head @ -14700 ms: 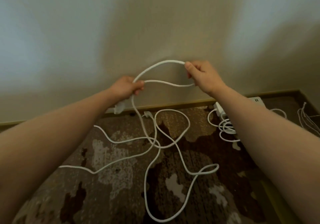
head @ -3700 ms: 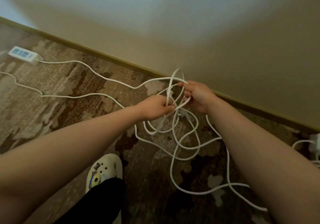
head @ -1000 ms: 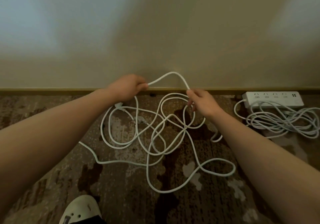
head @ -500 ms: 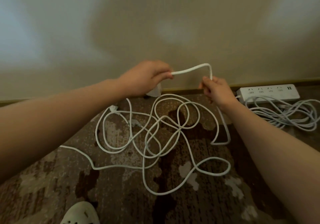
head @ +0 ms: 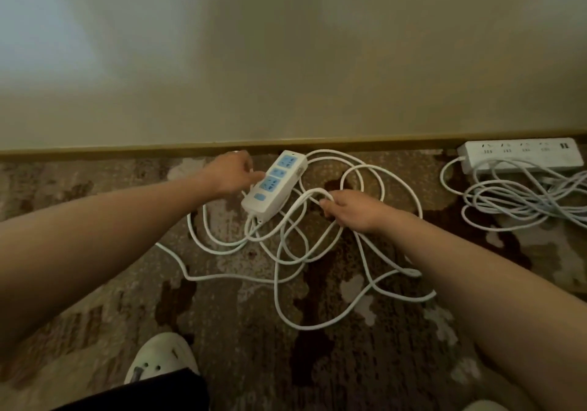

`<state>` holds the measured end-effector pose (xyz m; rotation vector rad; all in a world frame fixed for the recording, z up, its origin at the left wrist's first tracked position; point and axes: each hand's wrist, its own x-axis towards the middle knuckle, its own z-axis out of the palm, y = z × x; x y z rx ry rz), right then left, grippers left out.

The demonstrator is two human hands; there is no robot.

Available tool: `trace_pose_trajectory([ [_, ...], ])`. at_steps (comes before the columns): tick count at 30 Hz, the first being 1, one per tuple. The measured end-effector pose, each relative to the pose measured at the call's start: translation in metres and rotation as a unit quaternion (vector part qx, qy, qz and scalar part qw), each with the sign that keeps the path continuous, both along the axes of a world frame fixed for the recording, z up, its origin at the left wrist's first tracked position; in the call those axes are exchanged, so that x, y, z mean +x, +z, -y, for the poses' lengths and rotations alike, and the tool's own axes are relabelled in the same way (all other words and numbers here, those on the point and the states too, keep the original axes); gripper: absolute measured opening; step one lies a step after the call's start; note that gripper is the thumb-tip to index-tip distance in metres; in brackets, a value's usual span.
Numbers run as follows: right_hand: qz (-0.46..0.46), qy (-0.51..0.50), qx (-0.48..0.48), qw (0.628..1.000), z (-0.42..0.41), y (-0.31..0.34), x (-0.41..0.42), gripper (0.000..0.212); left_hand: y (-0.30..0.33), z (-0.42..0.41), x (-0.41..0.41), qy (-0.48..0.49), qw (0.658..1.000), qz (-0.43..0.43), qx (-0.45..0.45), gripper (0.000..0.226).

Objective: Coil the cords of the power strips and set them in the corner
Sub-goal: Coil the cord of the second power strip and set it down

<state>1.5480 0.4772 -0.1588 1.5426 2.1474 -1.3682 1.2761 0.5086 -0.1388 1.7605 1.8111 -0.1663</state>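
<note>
Coiling in progress, item two of two visible: blue-socketed power strip [head: 274,185] on the carpet [head: 95,299] just short of the baseboard [head: 127,150], its white cord [head: 317,325] sprawled in loose overlapping loops toward the viewer, not gathered into a tidy bundle

Left hand [head: 233,172]: fingers resting against the strip's near-left edge; whether they curl under it cannot be told

Right hand [head: 352,210]: fingers curled around several strands of the cord just right of the strip, pinching them together

Done, by appearance: second power strip [head: 521,155], white, lying against the baseboard at far right with its cord [head: 521,201] bundled in a flat pile in front of it

Left, as a judgement: collect the sprawled loops into one coil, then move both to the corner; no corner shows here, so final placement looks outstanding for both items

Surface: patterned carpet in browns, tan and pale patches. Room: plain beige wall [head: 286,61], brownish baseboard along its foot. Also present: pale perforated clog [head: 162,358] and dark trouser leg [head: 143,394] at the lower edge
</note>
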Motion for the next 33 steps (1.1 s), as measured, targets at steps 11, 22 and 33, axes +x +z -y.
trace_pose_trajectory([
  [11,-0.199,-0.11,-0.184,0.956,-0.034,0.043,0.016,0.032,-0.015,-0.001,0.016,0.083,0.991,-0.002,-0.104,0.074],
  [22,0.055,0.116,0.325,0.937,-0.064,0.089,-0.008,0.088,0.075,-0.013,0.031,-0.174,0.965,0.004,0.196,0.07],
  [33,0.094,-0.02,0.414,0.905,-0.081,0.183,0.111,0.072,0.132,-0.039,0.116,-0.003,0.932,0.338,0.128,0.033],
])
